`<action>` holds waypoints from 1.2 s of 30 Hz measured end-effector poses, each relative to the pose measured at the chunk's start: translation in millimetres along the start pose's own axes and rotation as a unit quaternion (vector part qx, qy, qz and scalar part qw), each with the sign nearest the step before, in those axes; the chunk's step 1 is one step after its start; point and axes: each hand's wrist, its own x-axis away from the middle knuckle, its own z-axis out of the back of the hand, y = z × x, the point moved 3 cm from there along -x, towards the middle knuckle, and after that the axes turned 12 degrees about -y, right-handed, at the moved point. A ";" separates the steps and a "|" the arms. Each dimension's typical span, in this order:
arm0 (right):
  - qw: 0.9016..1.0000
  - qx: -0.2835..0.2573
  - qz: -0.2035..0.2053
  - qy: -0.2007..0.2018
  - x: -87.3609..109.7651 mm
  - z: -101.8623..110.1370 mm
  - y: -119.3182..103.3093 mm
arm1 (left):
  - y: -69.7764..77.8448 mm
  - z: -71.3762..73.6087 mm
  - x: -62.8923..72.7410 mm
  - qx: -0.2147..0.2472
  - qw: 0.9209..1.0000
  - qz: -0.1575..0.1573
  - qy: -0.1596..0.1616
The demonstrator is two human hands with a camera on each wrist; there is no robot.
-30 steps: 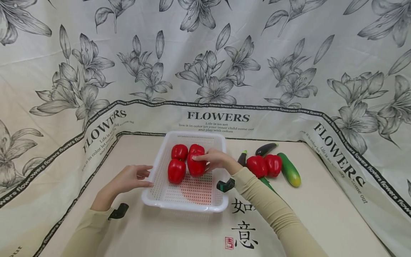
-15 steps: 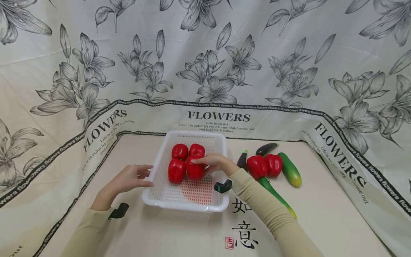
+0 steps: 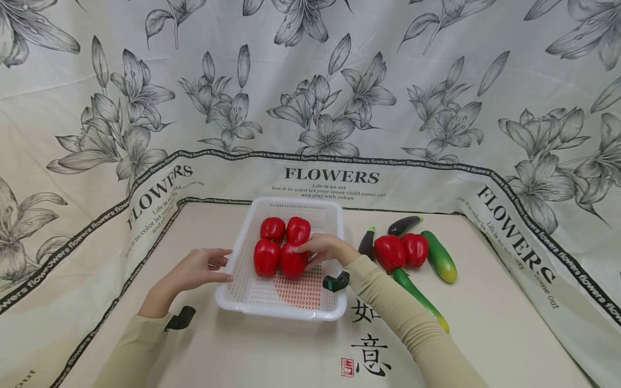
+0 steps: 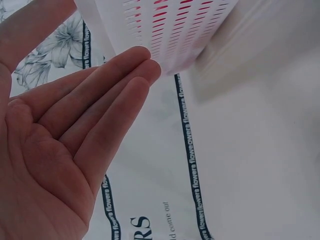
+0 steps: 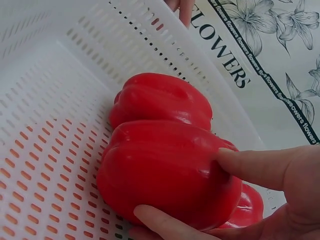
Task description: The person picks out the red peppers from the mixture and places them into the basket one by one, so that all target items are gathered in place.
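Observation:
A white plastic basket [image 3: 283, 311] with slotted walls stands on the table, holding several red bell peppers. My right hand [image 3: 327, 249] reaches into it and grips the front right bell pepper [image 5: 162, 170], thumb on one side and fingers on the other in the right wrist view. Close around that one lie a front left bell pepper [image 3: 266, 260], a back left bell pepper [image 3: 273, 228] and a back right bell pepper [image 3: 298, 228]. My left hand [image 4: 65, 135] has its fingers straight, tips at the basket's outer left wall; it holds nothing.
Right of the basket lie two more red bell peppers [image 3: 390, 253], two dark eggplants [image 3: 404, 225], a thick green cucumber [image 3: 439, 256] and a long thin green vegetable [image 3: 419, 297], partly near my right sleeve [image 3: 412, 323]. A flower-printed cloth [image 3: 320, 108] hangs behind the table.
My right hand has moved the gripped bell pepper toward the front of the basket, baring the back right one and setting it beside the front left one. My left hand stays in place.

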 end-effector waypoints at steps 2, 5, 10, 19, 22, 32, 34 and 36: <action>1.000 0.002 0.000 0.000 0.0 0.0 0.0 | -0.2 0.0 -0.2 0.001 1.000 -0.001 0.000; 1.000 0.003 -0.001 0.001 -0.9 0.5 0.1 | -0.6 0.0 -0.1 0.000 1.000 0.000 0.002; 1.000 0.006 -0.001 0.003 -2.1 1.0 0.5 | -0.8 -0.2 0.3 0.000 1.000 0.003 0.003; 1.000 0.008 -0.002 0.002 -2.3 -0.2 0.8 | 0.5 -0.6 1.3 0.002 1.000 0.007 0.002; 1.000 0.009 -0.004 0.001 -2.0 -0.1 0.7 | 0.9 -0.5 1.3 0.003 1.000 0.007 0.001; 1.000 0.003 -0.014 0.004 0.2 1.7 -1.0 | 0.0 0.3 -0.1 0.001 1.000 0.004 0.002; 1.000 0.010 -0.017 0.005 2.4 1.4 -2.4 | -0.5 0.3 0.0 0.001 1.000 0.005 0.002; 1.000 0.014 -0.021 0.008 4.9 1.5 -3.7 | -0.8 0.2 0.4 0.002 1.000 0.006 0.002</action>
